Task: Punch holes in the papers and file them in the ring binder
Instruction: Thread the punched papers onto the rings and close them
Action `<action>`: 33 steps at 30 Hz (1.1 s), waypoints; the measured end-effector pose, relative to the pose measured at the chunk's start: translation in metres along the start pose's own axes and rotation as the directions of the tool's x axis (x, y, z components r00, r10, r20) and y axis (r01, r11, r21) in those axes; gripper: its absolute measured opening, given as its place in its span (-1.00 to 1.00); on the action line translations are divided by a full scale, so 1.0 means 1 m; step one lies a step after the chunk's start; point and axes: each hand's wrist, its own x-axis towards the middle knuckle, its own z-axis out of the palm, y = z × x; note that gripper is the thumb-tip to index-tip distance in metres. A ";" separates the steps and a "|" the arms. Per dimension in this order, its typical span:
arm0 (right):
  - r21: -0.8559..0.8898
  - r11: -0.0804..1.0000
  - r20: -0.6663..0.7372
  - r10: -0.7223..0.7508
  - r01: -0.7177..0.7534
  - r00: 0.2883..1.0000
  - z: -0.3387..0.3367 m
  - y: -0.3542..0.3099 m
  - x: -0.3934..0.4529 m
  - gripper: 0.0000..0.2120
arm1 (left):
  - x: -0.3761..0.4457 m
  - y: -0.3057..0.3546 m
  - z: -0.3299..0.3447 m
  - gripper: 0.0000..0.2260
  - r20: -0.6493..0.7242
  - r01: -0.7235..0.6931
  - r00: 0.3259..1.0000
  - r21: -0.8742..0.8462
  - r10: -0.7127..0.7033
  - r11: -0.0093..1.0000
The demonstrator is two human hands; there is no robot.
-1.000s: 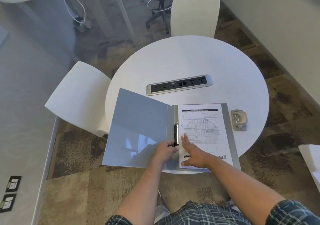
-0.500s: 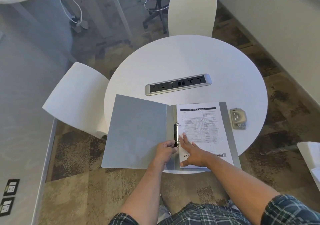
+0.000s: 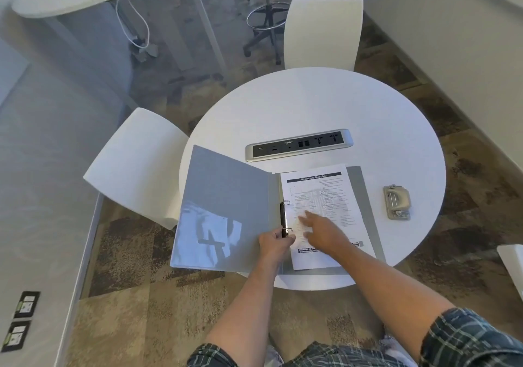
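Note:
A grey ring binder [image 3: 223, 214] lies open at the near edge of the round white table [image 3: 325, 106]. A printed paper [image 3: 325, 194] rests on its right half, its left edge at the black ring mechanism [image 3: 283, 216]. My left hand [image 3: 276, 243] pinches the lower end of that mechanism. My right hand [image 3: 322, 232] lies flat on the paper, fingers spread and pointing toward the rings. A beige hole punch [image 3: 396, 202] sits on the table, right of the binder.
A silver power socket strip [image 3: 298, 145] is set into the table behind the binder. White chairs stand at the left [image 3: 135, 165] and far side [image 3: 322, 32]. The binder's left cover overhangs the table edge. Patterned carpet lies below.
My right hand has slid slightly up the paper, with the fingers spread wider. My left hand stays on the ring mechanism. The camera has shifted a little.

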 end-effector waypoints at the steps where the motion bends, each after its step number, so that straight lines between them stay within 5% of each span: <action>1: -0.006 0.998 -0.108 0.066 -0.067 0.992 -0.004 0.004 -0.005 -0.52 | -0.001 -0.001 0.001 -0.73 0.011 0.009 1.000 -0.024 -0.008 1.000; 4: -0.137 0.967 -0.347 0.157 -0.216 0.925 -0.008 0.027 -0.023 -0.61 | -0.003 -0.007 0.003 -0.73 0.015 0.031 0.999 -0.073 -0.030 0.997; 6: -0.126 0.935 -0.406 0.257 -0.333 0.877 -0.008 0.045 -0.034 -0.42 | -0.007 -0.007 0.005 -0.72 0.012 0.047 0.999 -0.029 -0.047 0.998; 10: -0.045 0.871 -0.414 0.430 -0.490 0.802 0.002 0.061 -0.045 -0.11 | -0.011 -0.001 0.013 -0.50 -0.020 0.053 0.999 0.110 -0.051 0.993; 16: 0.166 0.844 -0.385 0.532 -0.511 0.754 0.006 0.051 -0.047 -0.19 | -0.012 0.001 0.016 -0.33 -0.022 0.090 0.996 0.237 -0.088 0.967; 20: 0.138 0.888 -0.488 0.447 -0.439 0.750 0.006 0.052 -0.054 -0.49 | -0.025 0.008 0.017 -0.39 -0.111 0.046 0.994 0.493 0.010 0.869; 23: 0.420 0.867 -0.462 0.457 -0.267 0.760 -0.001 0.051 -0.061 -0.75 | -0.032 0.009 0.021 -0.46 -0.122 -0.128 0.963 0.584 0.242 0.802; 25: 0.643 0.753 -0.356 0.457 -0.141 0.815 -0.007 0.050 -0.063 -0.88 | -0.036 0.017 0.028 -0.65 -0.032 -0.224 0.962 0.477 0.271 0.850; 29: 0.804 0.594 -0.244 0.383 -0.035 0.891 -0.014 0.052 -0.059 -0.90 | -0.037 0.037 0.043 -0.79 0.068 -0.288 0.958 0.260 0.280 0.922; 33: 0.808 0.588 -0.243 0.264 0.044 0.933 -0.018 0.044 -0.061 -0.86 | -0.033 0.047 0.053 -0.83 0.119 -0.252 0.964 0.103 0.239 0.962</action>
